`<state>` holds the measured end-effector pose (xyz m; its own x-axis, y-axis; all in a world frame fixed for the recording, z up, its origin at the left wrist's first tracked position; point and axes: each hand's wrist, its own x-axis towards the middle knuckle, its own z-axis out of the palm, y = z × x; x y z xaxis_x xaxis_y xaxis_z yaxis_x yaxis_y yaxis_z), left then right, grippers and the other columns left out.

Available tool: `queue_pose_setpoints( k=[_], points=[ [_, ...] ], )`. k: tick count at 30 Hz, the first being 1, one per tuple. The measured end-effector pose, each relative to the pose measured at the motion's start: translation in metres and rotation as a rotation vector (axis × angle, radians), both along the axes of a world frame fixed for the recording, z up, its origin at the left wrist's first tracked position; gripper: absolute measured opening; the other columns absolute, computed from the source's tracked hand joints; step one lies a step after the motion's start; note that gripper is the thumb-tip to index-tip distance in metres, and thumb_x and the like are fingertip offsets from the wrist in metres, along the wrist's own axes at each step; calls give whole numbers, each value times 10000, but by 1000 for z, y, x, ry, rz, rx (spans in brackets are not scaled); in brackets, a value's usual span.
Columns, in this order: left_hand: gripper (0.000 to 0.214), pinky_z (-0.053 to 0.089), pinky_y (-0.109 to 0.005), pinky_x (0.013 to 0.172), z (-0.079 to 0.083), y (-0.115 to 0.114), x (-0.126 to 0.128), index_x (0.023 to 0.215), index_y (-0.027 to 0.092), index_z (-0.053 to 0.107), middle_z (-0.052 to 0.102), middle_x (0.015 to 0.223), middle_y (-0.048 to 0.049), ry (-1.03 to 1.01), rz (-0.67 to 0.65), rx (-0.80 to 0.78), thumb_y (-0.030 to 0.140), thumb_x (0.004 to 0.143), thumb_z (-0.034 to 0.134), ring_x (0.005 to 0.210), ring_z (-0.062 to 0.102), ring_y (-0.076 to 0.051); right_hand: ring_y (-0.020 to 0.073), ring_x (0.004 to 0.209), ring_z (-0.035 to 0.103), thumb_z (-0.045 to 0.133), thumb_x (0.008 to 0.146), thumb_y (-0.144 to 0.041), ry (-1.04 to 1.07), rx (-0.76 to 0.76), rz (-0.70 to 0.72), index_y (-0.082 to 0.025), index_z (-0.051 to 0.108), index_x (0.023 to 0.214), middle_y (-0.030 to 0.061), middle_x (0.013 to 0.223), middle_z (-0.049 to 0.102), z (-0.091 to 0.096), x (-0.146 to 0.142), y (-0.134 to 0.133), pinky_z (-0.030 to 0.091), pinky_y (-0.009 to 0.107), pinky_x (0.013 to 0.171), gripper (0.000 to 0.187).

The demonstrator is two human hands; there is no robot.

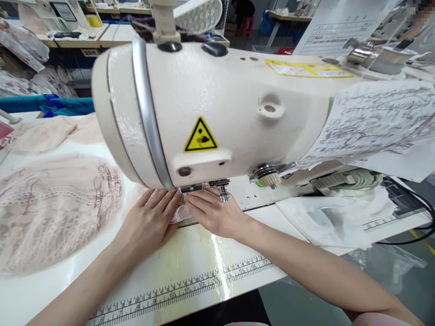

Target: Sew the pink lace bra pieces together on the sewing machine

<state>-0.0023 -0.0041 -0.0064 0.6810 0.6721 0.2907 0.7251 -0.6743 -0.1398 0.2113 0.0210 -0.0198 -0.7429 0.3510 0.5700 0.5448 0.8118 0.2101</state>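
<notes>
My left hand (149, 217) lies with stretched fingers on pale pink fabric, left of the needle area of a white sewing machine (217, 104). The machine head hides its fingertips. My right hand (217, 212) is just across from it, fingers close together and bent onto the edge of the same piece. Between both hands shows a small part of the pink lace fabric (180, 214); the rest of it is covered by the hands and the machine. Needle and presser foot are mostly hidden.
A gathered pink lace piece (61, 208) spreads over the table at left, with more pink fabric (44, 136) behind it. White cloth (336, 217) lies at right near black cables (419, 203). A printed ruler (190, 290) runs along the front edge. Handwritten paper (377, 117) covers the machine's arm.
</notes>
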Motion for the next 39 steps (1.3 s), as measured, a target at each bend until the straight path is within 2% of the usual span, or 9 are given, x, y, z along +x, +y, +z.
queue_pose_setpoints(
  k=[7, 17, 25, 34, 39],
  points=[
    [433, 393, -527, 1031, -2, -2, 3, 1256, 54, 587, 675, 1197, -165, -2, 28, 15, 262, 904, 443, 1049, 643, -322, 116, 842, 570, 475, 860, -16, 3, 14, -68, -168, 674, 910, 14, 891, 717, 4, 1, -1, 363, 265, 578, 255],
    [423, 409, -515, 1023, -3, -4, 6, 1252, 33, 581, 684, 1155, -172, 23, 27, 74, 259, 921, 445, 1036, 644, -314, 116, 735, 584, 489, 886, -79, -49, -30, -152, -179, 672, 968, 11, 1011, 716, 6, 3, -2, 398, 276, 601, 224],
    [359, 442, -503, 959, -1, -3, 6, 1212, 96, 618, 701, 1081, -153, 39, 15, 110, 235, 913, 476, 989, 654, -307, 113, 633, 604, 447, 895, -101, -119, -20, -187, -192, 676, 1062, 9, 1158, 697, 5, 7, 2, 314, 289, 440, 298],
    [336, 469, -471, 846, 0, 1, 8, 1174, 129, 640, 711, 994, -128, 49, 65, 72, 280, 933, 462, 917, 655, -297, 147, 667, 614, 502, 833, -71, -234, -130, -251, -231, 613, 1184, 28, 1134, 702, 5, 8, 2, 304, 278, 422, 401],
    [274, 477, -462, 836, 0, 1, 6, 1117, 138, 654, 720, 1045, -112, 23, 36, 100, 264, 927, 501, 931, 662, -289, 137, 638, 600, 504, 821, -61, -229, -48, -251, -226, 626, 1151, 12, 1126, 703, 7, 8, 2, 277, 290, 412, 388]
  ],
)
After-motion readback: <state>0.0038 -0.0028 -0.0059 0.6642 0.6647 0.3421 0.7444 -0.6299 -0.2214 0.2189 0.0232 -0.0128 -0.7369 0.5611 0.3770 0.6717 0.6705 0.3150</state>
